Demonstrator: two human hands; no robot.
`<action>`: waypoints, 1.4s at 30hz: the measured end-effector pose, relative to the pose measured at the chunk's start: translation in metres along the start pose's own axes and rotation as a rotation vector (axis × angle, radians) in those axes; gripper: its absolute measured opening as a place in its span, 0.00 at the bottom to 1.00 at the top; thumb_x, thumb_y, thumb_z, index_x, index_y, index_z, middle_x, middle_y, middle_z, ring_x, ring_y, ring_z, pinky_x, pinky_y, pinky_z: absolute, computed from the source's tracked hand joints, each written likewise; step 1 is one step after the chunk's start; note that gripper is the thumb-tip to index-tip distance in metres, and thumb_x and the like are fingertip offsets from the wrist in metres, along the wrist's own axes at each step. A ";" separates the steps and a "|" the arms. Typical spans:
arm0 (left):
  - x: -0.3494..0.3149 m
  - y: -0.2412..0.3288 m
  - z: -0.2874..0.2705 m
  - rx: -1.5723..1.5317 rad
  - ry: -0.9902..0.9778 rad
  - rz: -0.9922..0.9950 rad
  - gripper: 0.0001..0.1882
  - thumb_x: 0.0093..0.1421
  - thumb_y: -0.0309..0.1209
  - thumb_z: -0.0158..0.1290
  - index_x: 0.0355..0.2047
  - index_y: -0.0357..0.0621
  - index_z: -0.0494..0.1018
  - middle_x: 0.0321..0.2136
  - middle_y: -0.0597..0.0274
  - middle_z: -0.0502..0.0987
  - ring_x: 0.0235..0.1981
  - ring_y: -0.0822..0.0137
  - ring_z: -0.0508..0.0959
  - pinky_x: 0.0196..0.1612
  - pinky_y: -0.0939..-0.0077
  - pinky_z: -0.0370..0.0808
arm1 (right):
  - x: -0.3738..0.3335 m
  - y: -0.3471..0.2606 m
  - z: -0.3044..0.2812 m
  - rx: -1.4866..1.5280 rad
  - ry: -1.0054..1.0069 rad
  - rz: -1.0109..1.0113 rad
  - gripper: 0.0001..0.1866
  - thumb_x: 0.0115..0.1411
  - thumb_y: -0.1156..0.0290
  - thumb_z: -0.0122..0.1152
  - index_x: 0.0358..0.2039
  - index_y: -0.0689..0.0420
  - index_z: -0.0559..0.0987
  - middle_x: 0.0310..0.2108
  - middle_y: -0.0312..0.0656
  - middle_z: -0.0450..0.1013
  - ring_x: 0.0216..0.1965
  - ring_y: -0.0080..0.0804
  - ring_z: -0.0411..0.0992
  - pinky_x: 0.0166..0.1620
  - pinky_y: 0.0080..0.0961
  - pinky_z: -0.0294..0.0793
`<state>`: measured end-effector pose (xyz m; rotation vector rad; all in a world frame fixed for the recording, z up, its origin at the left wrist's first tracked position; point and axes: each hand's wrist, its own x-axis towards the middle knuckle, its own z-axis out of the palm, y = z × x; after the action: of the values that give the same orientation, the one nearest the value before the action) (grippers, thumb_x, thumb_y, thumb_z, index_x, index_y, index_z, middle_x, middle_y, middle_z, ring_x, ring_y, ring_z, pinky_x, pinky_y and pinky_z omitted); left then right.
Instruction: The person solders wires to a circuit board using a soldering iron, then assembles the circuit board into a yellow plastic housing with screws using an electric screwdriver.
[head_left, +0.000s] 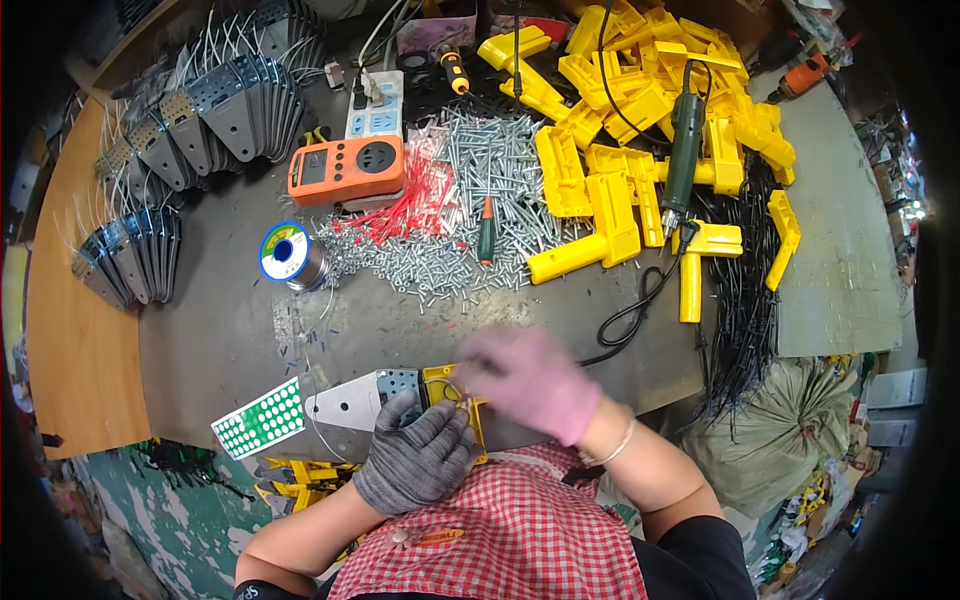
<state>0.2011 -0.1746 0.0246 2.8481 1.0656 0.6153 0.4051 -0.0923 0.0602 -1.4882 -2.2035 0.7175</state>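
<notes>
My left hand point(420, 455), in a grey knitted glove, is closed on the near part of an open yellow plastic housing point(441, 378) at the table's front edge. A tapered grey metal blade point(343, 404) with a perforated bluish base point(396, 386) extends left from that housing. Thin wires show inside the housing by the fingertips. Over its right side is my right hand point(535, 380), in a pink glove; its fingers are smeared by motion, so what they hold is unclear. A black cord point(640, 312) loops on the table to the right.
A green-and-white sticker sheet point(262, 418) lies left. Behind are a solder spool point(287, 252), an orange meter point(345, 168), piled screws point(490, 160), a small screwdriver point(487, 235), yellow housings point(615, 215), a dark green power screwdriver point(684, 150) and stacked metal blades point(230, 115).
</notes>
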 end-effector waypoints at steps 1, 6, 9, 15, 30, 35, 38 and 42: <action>-0.006 -0.001 0.002 -0.003 -0.019 0.003 0.12 0.50 0.41 0.64 0.34 0.53 0.82 0.41 0.64 0.83 0.49 0.64 0.79 0.60 0.44 0.60 | 0.006 0.017 -0.012 0.046 0.163 -0.094 0.08 0.60 0.64 0.63 0.34 0.54 0.77 0.35 0.48 0.77 0.36 0.52 0.77 0.40 0.43 0.78; 0.007 0.009 -0.002 -0.023 -0.005 -0.017 0.14 0.50 0.44 0.64 0.32 0.49 0.81 0.42 0.63 0.83 0.50 0.64 0.80 0.59 0.45 0.63 | 0.033 0.125 -0.080 -0.461 0.543 0.465 0.36 0.50 0.60 0.75 0.55 0.66 0.73 0.55 0.56 0.70 0.56 0.59 0.67 0.61 0.48 0.67; 0.005 0.008 0.005 -0.016 0.006 -0.022 0.13 0.50 0.44 0.64 0.31 0.50 0.80 0.42 0.62 0.84 0.50 0.63 0.81 0.59 0.44 0.62 | 0.040 0.120 -0.080 -0.346 0.558 0.364 0.30 0.50 0.67 0.72 0.54 0.61 0.76 0.56 0.54 0.69 0.57 0.58 0.67 0.63 0.47 0.66; -0.001 0.009 0.006 -0.022 -0.021 -0.062 0.13 0.51 0.44 0.64 0.31 0.51 0.80 0.41 0.62 0.84 0.52 0.62 0.81 0.58 0.43 0.62 | 0.028 0.038 -0.046 -0.348 0.353 -0.157 0.30 0.48 0.77 0.66 0.55 0.51 0.75 0.55 0.50 0.68 0.58 0.55 0.66 0.62 0.47 0.68; -0.001 0.012 0.015 -0.022 0.054 -0.079 0.16 0.47 0.43 0.66 0.32 0.48 0.80 0.39 0.61 0.83 0.46 0.62 0.81 0.61 0.41 0.60 | -0.003 0.084 -0.049 -0.536 0.221 0.286 0.22 0.49 0.66 0.70 0.44 0.61 0.78 0.42 0.52 0.72 0.47 0.55 0.71 0.48 0.46 0.77; 0.000 0.015 0.015 -0.048 0.074 -0.076 0.17 0.45 0.42 0.67 0.32 0.48 0.79 0.39 0.62 0.83 0.47 0.62 0.81 0.61 0.41 0.60 | -0.017 0.087 -0.037 -0.266 0.340 0.076 0.27 0.51 0.70 0.67 0.52 0.60 0.72 0.42 0.55 0.73 0.43 0.61 0.74 0.48 0.48 0.76; 0.001 0.014 0.017 -0.044 0.075 -0.104 0.17 0.45 0.41 0.67 0.33 0.48 0.79 0.39 0.62 0.83 0.47 0.62 0.81 0.61 0.42 0.60 | -0.015 0.085 -0.029 -0.244 0.381 0.112 0.29 0.52 0.73 0.64 0.56 0.60 0.69 0.41 0.57 0.74 0.42 0.62 0.74 0.47 0.48 0.77; -0.005 0.014 0.017 -0.049 0.080 -0.118 0.15 0.46 0.40 0.66 0.32 0.48 0.79 0.39 0.62 0.82 0.47 0.61 0.80 0.62 0.42 0.60 | -0.050 0.052 -0.032 0.454 0.376 0.156 0.23 0.52 0.83 0.58 0.51 0.56 0.71 0.35 0.42 0.73 0.33 0.39 0.74 0.41 0.33 0.75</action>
<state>0.2131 -0.1868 0.0100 2.7164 1.2022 0.7408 0.4798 -0.1163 0.0527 -1.4250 -1.5364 0.8389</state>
